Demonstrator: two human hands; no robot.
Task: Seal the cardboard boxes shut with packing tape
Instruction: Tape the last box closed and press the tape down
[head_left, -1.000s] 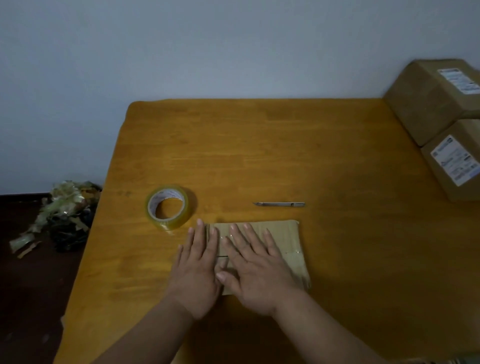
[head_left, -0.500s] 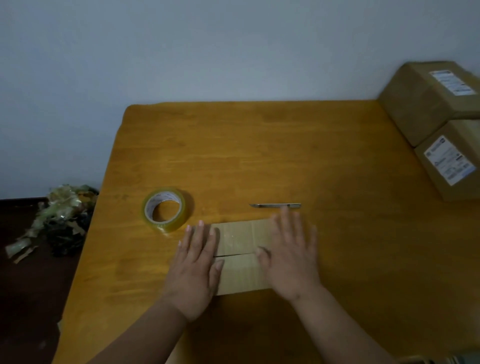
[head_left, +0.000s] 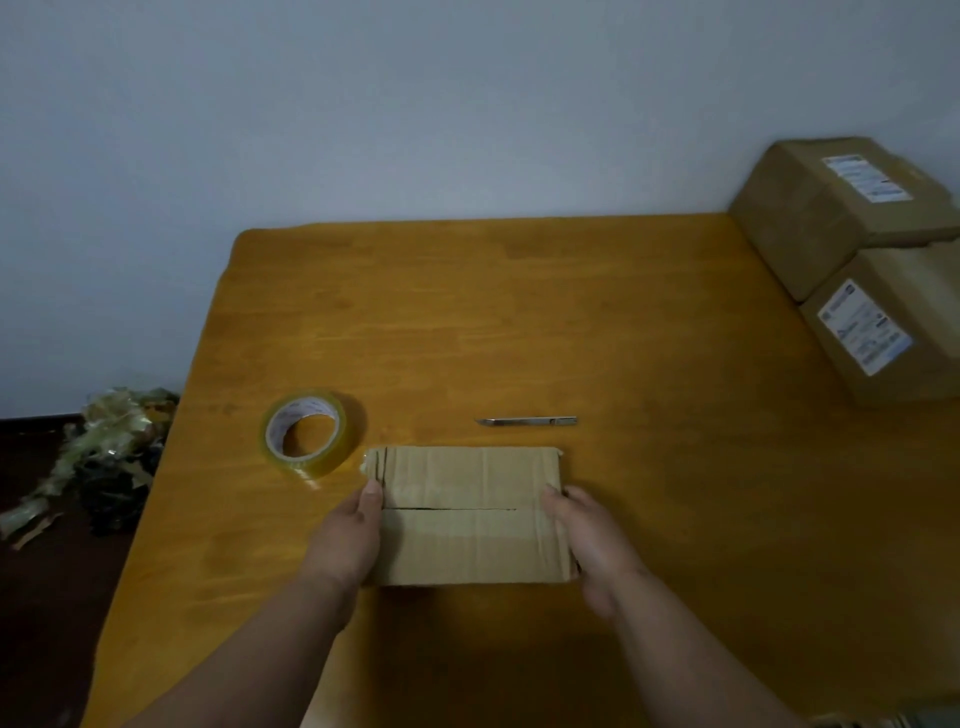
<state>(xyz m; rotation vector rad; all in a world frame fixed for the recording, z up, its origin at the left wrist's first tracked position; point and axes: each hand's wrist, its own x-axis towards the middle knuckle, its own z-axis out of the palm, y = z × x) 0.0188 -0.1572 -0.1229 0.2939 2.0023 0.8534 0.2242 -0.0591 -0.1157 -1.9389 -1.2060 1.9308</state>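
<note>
From the head view, both hands are now gripping the cardboard box (head_left: 470, 512) by its ends — left hand (head_left: 349, 538) and right hand (head_left: 592, 545), thumbs on top — no longer pressing flat on top. It is sitting near the table's (head_left: 467, 322) front edge; smoothing seems finished, so I'd guess it's being moved — tape roll (head_left: 307, 434) and knife (head_left: 525, 421) lying just behind.

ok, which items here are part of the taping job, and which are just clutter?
In use: flat brown cardboard box held at its ends by left hand and right hand; clear packing tape roll; slim metal cutter.

Lying about: two labelled brown boxes; crumpled scrap pile.
</note>
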